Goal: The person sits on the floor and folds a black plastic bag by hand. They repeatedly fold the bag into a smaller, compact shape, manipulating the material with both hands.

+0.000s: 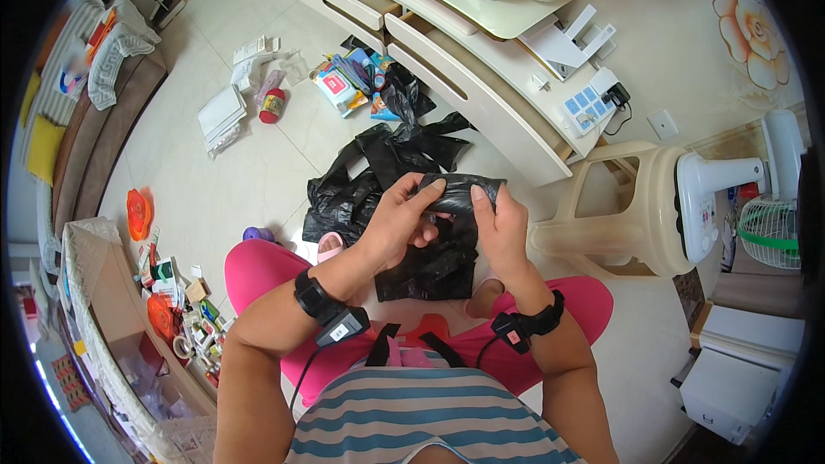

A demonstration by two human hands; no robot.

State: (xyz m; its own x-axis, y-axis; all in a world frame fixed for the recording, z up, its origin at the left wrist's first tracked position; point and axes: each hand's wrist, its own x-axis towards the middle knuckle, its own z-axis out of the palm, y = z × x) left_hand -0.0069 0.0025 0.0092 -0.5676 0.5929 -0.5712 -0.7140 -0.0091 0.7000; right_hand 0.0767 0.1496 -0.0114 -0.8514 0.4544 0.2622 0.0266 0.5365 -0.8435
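Between my two hands is a black plastic bag [460, 192], gathered into a narrow folded strip. My left hand [397, 222] pinches its left end, thumb on top and fingers curled underneath. At the other end my right hand [500, 228] grips it, with the thumb pressed on its face. More black plastic bags [391, 155] lie crumpled on the floor just beyond my hands. Another black plastic sheet [425, 273] spreads below them, between my feet; whether it joins the held piece I cannot tell.
An open drawer [481, 90] juts out at the far right, and a beige plastic stool [632, 206] lies on its side at the right. Beyond the bags are a wipes pack [338, 93], a red jar [271, 106] and white boxes [222, 116]. Small items [202, 318] clutter the left.
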